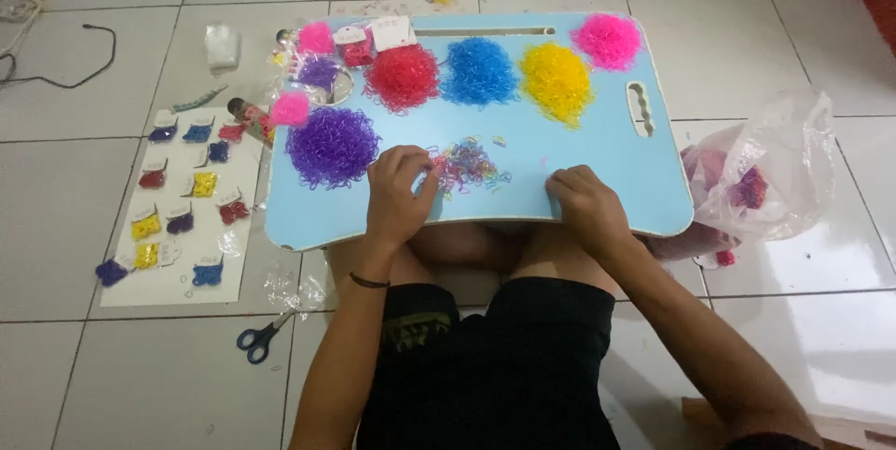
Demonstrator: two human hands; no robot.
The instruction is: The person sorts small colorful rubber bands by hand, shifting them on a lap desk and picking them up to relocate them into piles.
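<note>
**Head view: two hands at a small mixed heap of rubber bands on a blue lap tray**

The head camera looks down on a person sitting on a tiled floor with a light blue lap tray [597,147] across the knees. The left hand [399,190] rests on the near part of the tray, fingers curled together at the left edge of a small mixed pile of coloured bands [469,168]; the fingertips look pinched on a band or two, though what is between them is too small to make out. The right hand [586,203] lies knuckles-up at the tray's near edge, well to the right of that pile, fingers folded under; whether it holds anything cannot be told.

Sorted heaps sit farther back on the tray: a purple heap [332,146] just left of the left hand, then a red heap [402,77], a blue heap [479,70], a yellow heap [557,82] and a pink heap [609,40] at the far right corner.

On the floor to the left lies a white sheet [140,287] carrying small packets of bands in red, blue, yellow and purple. Blue-handled scissors [262,336] lie near the left knee. To the right of the tray sits a clear plastic bag [793,165] with pink contents.
</note>
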